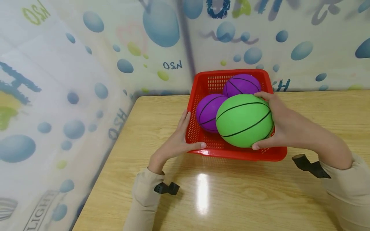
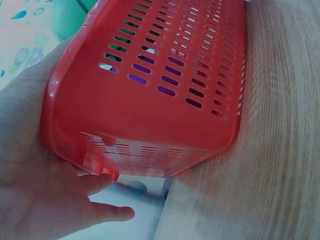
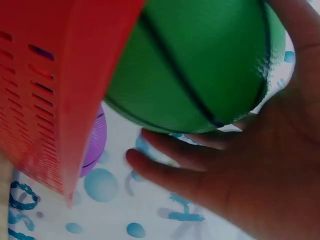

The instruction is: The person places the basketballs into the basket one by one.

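A green ball (image 1: 244, 120) with black basketball lines sits at the front right of the red plastic basket (image 1: 231, 153), above the basket's rim in the right wrist view. My right hand (image 1: 284, 123) grips it from the right, thumb on the near side and fingers at the far side. Behind and left of it, two purple balls (image 1: 208, 112) of the same pattern lie in the basket, partly covered by the green one. At the basket's front left corner my left hand (image 1: 176, 139) holds the rim, its thumb over the front edge and fingers along the left side.
The basket stands on a light wooden table (image 1: 231, 192) near its back edge. Behind and to the left hangs a pale curtain (image 1: 95, 73) printed with blue and green drops and letters. Small black devices (image 1: 167, 188) are worn at both wrists.
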Motion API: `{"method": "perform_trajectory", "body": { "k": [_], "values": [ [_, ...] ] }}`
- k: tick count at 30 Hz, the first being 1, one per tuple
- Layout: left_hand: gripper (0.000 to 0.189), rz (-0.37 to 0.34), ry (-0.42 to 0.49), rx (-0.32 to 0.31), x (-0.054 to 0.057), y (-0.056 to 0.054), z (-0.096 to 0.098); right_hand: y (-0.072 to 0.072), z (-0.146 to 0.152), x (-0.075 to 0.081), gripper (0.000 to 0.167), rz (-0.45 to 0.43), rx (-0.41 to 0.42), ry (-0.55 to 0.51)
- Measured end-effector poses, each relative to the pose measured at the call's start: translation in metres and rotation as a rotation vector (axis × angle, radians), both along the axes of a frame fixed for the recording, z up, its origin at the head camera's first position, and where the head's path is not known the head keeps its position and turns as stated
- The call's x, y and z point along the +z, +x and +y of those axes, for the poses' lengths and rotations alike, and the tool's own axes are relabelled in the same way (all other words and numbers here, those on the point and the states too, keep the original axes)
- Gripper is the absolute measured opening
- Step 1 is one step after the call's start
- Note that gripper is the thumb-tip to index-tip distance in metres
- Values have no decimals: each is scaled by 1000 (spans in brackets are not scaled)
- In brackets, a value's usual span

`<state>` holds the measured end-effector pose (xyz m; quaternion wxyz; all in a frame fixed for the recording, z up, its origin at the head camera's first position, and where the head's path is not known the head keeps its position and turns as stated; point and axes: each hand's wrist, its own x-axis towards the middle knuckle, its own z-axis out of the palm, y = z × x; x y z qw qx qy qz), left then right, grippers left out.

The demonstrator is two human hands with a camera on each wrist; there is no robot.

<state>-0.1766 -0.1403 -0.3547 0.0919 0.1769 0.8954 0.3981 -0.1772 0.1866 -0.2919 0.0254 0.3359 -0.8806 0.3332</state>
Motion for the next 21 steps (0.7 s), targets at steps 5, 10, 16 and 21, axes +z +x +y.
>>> {"method": "perform_trajectory", "body": {
  "k": [5,10,16,21],
  "values": [
    [115,-5,12,2,0,-1,0,-3,12,-8,128,-162,23,22],
    [115,-5,16,2,-1,-2,-1,-7,27,-19,130,-226,10,48],
    [115,-13,25,6,-1,-2,0,-8,35,-21,129,-259,37,82],
    [115,-8,20,6,-1,-3,-1,-6,38,-14,116,-338,32,63]
  ]
}}
